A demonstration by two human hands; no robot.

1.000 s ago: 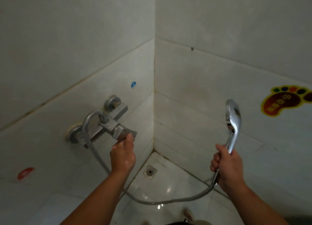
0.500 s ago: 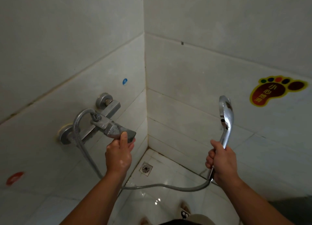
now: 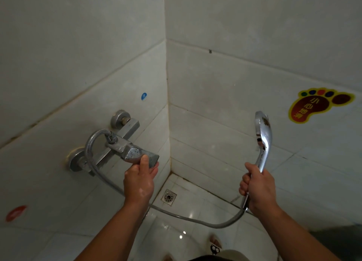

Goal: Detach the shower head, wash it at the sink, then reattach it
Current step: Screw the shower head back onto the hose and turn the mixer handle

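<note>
My right hand (image 3: 258,184) gripped the shower head (image 3: 263,131) by its handle, upright, well right of the mixer tap (image 3: 125,135), its hose (image 3: 195,219) attached; my left hand (image 3: 140,180) grasped the lever (image 3: 141,154), apparently to control the water.

Tiled shower corner: glossy floor and two walls.

The white floor (image 3: 195,200) shines with light spots, and a square metal drain (image 3: 168,197) sits in it near the corner. A slipper (image 3: 215,245) with a cartoon face stands on the tiles at the near edge. The shower hose (image 3: 195,220) loops low over the floor; whether it touches, I cannot tell. The left wall (image 3: 58,84) carries a mixer tap (image 3: 121,141), a small blue sticker (image 3: 144,96) and a red sticker (image 3: 16,213). The right wall (image 3: 235,84) bears a foot-shaped sticker (image 3: 317,105).
</note>
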